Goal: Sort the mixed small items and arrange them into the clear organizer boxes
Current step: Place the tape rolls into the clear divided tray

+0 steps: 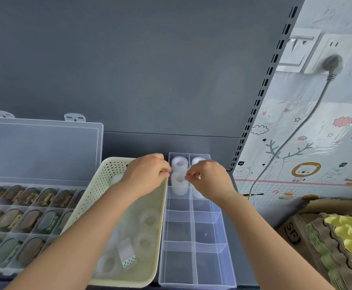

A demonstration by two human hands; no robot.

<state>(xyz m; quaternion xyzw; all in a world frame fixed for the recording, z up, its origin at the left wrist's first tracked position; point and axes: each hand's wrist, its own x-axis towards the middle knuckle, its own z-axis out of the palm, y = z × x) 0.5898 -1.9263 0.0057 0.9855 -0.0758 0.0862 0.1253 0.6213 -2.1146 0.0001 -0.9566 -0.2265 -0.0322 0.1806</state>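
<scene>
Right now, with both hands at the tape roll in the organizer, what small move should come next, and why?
Probably ease the tape roll down into its compartment of the organizer and let go. The left hand and right hand seem to pinch its sides, it rises above the dividers, and more rolls wait in the basket.

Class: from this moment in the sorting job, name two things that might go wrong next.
The clear tape roll pinched between left hand and right hand stands proud of the clear organizer, so it may tip out. The left hand reaches across the cream basket; pulling back might nudge it.
</scene>
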